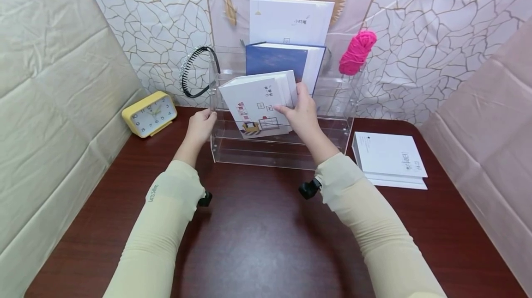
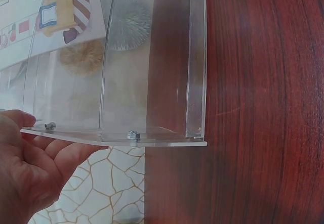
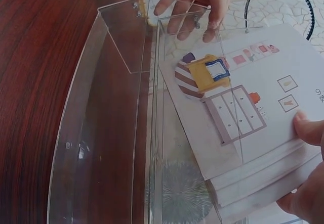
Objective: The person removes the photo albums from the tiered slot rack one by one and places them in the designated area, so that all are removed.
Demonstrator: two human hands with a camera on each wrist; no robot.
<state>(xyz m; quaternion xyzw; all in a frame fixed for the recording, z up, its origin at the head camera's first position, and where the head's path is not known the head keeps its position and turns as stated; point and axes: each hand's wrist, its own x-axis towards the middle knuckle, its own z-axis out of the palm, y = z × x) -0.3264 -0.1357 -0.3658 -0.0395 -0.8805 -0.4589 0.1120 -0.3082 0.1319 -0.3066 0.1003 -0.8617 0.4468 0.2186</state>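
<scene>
A clear acrylic book rack point(image 1: 266, 158) stands on the dark wooden table. My right hand point(image 1: 303, 111) grips a white book point(image 1: 249, 97) with furniture drawings on its cover, thumb on the front. The book leans to one side, its lower part within the rack's front tier, as the right wrist view shows. At the rack's left side my left hand point(image 1: 201, 124) pinches the clear side panel point(image 2: 116, 139) between thumb and fingers. Behind the held book stand a blue-covered book point(image 1: 274, 59) and, higher, another white book point(image 1: 287, 18).
Pink yarn point(image 1: 358, 53) sits at the rack's upper right. A black toothed headband point(image 1: 184, 74) hangs at its upper left. The yellow alarm clock point(image 1: 150, 114) stands to the left on the table. White books point(image 1: 388, 157) lie stacked on the right.
</scene>
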